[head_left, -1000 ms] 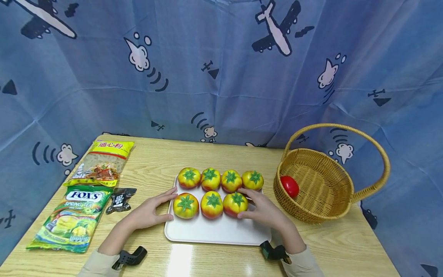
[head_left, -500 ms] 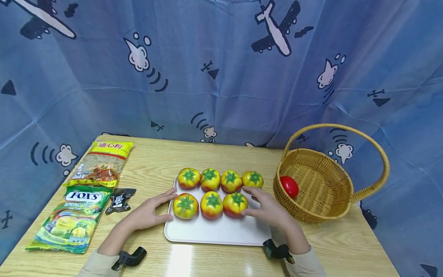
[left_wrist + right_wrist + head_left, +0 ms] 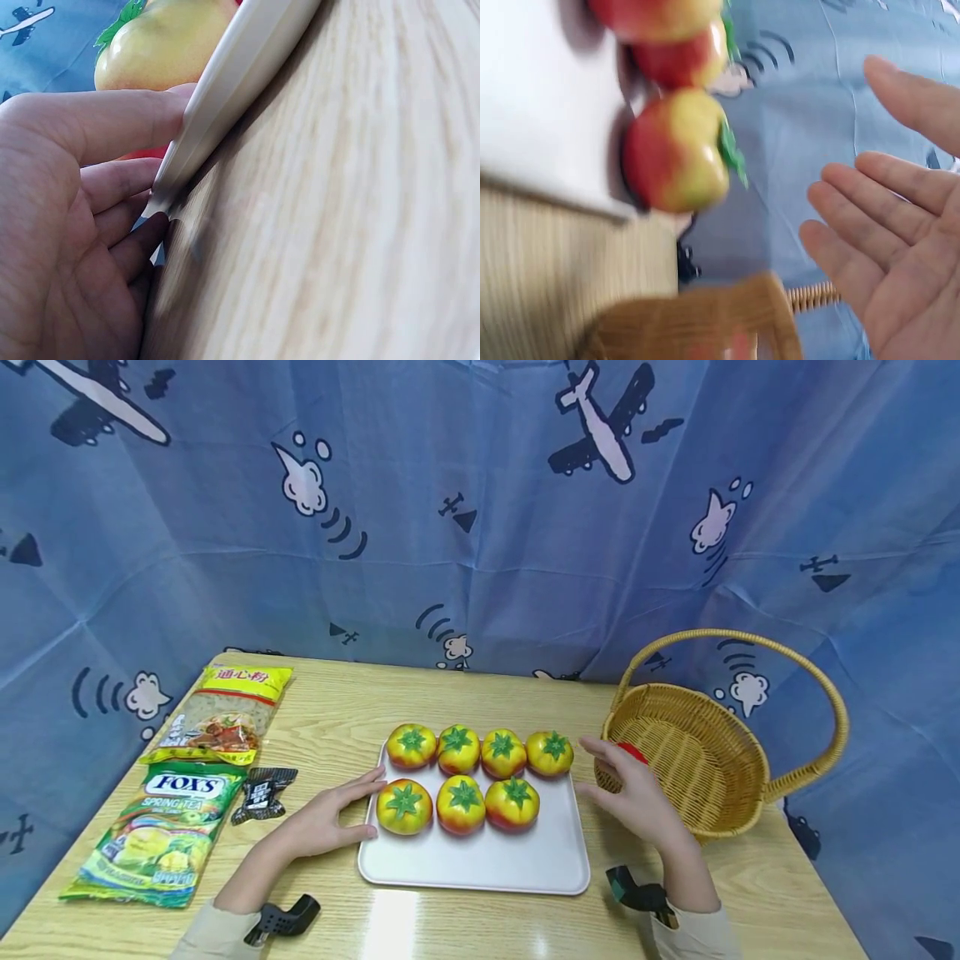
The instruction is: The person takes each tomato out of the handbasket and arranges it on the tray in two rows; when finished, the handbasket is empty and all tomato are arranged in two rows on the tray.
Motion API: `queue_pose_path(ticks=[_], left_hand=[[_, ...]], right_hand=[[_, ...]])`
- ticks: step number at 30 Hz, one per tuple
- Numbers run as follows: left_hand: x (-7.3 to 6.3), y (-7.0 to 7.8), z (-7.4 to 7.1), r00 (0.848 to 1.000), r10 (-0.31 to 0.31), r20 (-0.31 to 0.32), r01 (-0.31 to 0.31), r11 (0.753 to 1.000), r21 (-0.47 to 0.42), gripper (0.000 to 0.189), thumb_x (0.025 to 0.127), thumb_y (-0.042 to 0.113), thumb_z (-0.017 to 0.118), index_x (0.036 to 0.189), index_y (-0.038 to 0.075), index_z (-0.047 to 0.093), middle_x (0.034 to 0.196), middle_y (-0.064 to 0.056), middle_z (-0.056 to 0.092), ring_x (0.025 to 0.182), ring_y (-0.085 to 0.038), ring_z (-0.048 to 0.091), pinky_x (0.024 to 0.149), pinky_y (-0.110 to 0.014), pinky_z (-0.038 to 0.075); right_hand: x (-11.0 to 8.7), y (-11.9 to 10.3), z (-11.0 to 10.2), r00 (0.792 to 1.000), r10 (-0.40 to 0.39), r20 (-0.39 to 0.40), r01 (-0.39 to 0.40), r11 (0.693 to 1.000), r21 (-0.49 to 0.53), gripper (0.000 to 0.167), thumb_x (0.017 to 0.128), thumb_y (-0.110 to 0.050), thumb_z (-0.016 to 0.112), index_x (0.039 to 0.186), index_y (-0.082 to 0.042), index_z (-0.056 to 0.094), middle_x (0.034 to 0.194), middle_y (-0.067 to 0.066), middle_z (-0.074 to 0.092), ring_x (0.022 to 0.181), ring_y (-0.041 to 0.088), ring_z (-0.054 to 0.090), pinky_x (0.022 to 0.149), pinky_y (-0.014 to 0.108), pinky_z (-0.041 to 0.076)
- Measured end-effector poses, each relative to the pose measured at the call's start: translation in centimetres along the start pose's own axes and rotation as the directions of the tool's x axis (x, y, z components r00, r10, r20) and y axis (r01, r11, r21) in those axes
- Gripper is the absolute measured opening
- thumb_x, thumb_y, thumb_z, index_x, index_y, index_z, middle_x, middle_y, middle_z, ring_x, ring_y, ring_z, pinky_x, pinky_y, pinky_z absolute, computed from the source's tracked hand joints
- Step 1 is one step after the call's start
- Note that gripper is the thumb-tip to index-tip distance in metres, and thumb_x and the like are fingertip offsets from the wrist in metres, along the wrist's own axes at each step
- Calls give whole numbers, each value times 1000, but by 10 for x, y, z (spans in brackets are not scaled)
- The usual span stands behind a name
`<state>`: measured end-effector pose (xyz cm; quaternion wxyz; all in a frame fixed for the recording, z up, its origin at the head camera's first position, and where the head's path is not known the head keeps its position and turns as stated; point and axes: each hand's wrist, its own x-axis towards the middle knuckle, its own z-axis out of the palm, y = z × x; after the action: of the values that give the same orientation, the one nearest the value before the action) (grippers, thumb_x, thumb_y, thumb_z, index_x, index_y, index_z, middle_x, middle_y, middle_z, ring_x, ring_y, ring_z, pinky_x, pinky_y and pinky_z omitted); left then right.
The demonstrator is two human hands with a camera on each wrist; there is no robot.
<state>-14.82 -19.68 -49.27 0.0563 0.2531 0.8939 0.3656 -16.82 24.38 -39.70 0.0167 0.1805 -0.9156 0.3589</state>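
A white tray (image 3: 480, 864) holds two rows of yellow-and-red toy tomatoes (image 3: 461, 805) with green leafy tops. My left hand (image 3: 330, 817) rests at the tray's left edge; in the left wrist view its thumb reaches over the rim (image 3: 214, 97) and the other fingertips lie against it. Between the tray and a wicker basket (image 3: 690, 777) hovers my right hand (image 3: 637, 793), fingers extended and holding nothing. In the right wrist view its palm faces the camera, apart from the nearest tomato (image 3: 676, 150). A red rounded thing (image 3: 633, 752) in the basket is partly hidden behind this hand.
On the left lie a yellow pasta bag (image 3: 221, 714), a green FOX'S candy bag (image 3: 161, 835) and a small black wrapped packet (image 3: 262, 793). The basket's tall handle (image 3: 727, 633) arches upward. A blue patterned curtain (image 3: 465, 527) hangs behind the wooden table (image 3: 330, 710).
My right hand has left the front-row right tomato and moved right, off the tray to the basket's near-left side. The left hand stays at the tray's edge.
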Motion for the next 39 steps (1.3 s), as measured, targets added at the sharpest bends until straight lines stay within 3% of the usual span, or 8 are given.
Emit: queue_pose_path(ticks=[5, 8, 13, 19, 21, 25, 32, 39], left_hand=[[0, -1, 1, 1000, 5, -1, -5, 1000, -5, 67, 85, 43, 66, 140, 10, 47, 154, -9, 31, 138, -36, 33, 109, -55, 31], [0, 0, 1, 1000, 4, -3, -4, 1000, -7, 67, 85, 43, 67, 140, 10, 47, 154, -9, 31, 138, -36, 33, 109, -55, 30], [0, 1, 0, 1000, -8, 1, 8, 1000, -9, 68, 85, 44, 66, 141, 10, 47, 154, -10, 30, 138, -37, 33, 109, -56, 31], [0, -1, 0, 1000, -8, 7, 8, 1000, -2, 68, 85, 45, 66, 141, 11, 47, 155, -8, 30, 138, -35, 33, 109, -54, 31], [0, -1, 0, 1000, -3, 8, 3, 1000, 2, 67, 85, 45, 66, 141, 11, 47, 155, -7, 30, 139, -35, 33, 109, -54, 31], [1, -1, 0, 1000, 2, 4, -2, 1000, 6, 68, 85, 45, 66, 141, 11, 47, 154, -6, 30, 139, -34, 33, 110, -53, 30], [1, 0, -1, 1000, 1, 6, -1, 1000, 9, 68, 85, 45, 66, 141, 10, 47, 155, -7, 30, 139, -35, 32, 110, -54, 30], [1, 2, -1, 1000, -10, 10, 10, 1000, -1, 68, 86, 44, 66, 141, 9, 47, 155, -7, 30, 139, -35, 32, 109, -54, 31]], right_hand=[[-5, 18, -22, 997, 32, -66, -33, 999, -2, 61, 87, -26, 69, 138, -4, 44, 137, 19, 50, 122, 38, 52, 95, 43, 47], [-7, 26, -31, 996, 39, -77, -38, 999, 7, 58, 88, -23, 67, 138, -3, 45, 136, 20, 51, 120, 37, 54, 94, 24, 50], [-8, 36, -38, 997, 20, -72, -21, 1000, -13, 50, 91, -20, 64, 136, -5, 48, 132, 19, 55, 117, 25, 55, 89, 1, 37], [-5, 47, -38, 1000, 30, -9, -31, 994, -100, 43, 95, -19, 58, 135, -6, 49, 126, 18, 59, 114, 33, 58, 93, 32, 51], [-4, 50, -38, 999, 42, 21, -39, 991, -130, 42, 96, -19, 56, 135, -6, 50, 127, 18, 59, 115, 35, 57, 94, 47, 49], [-3, 52, -38, 995, 70, 76, -57, 985, -163, 41, 97, -18, 53, 136, -5, 48, 131, 20, 55, 118, 40, 53, 95, 58, 45], [0, 56, -39, 991, 85, 100, -62, 975, -213, 44, 93, -6, 55, 137, -3, 48, 131, 25, 53, 115, 42, 54, 92, 58, 46], [7, 62, -36, 995, 79, 59, -60, 960, -275, 46, 89, -3, 60, 134, 0, 50, 131, 26, 52, 118, 46, 49, 95, 61, 42]])
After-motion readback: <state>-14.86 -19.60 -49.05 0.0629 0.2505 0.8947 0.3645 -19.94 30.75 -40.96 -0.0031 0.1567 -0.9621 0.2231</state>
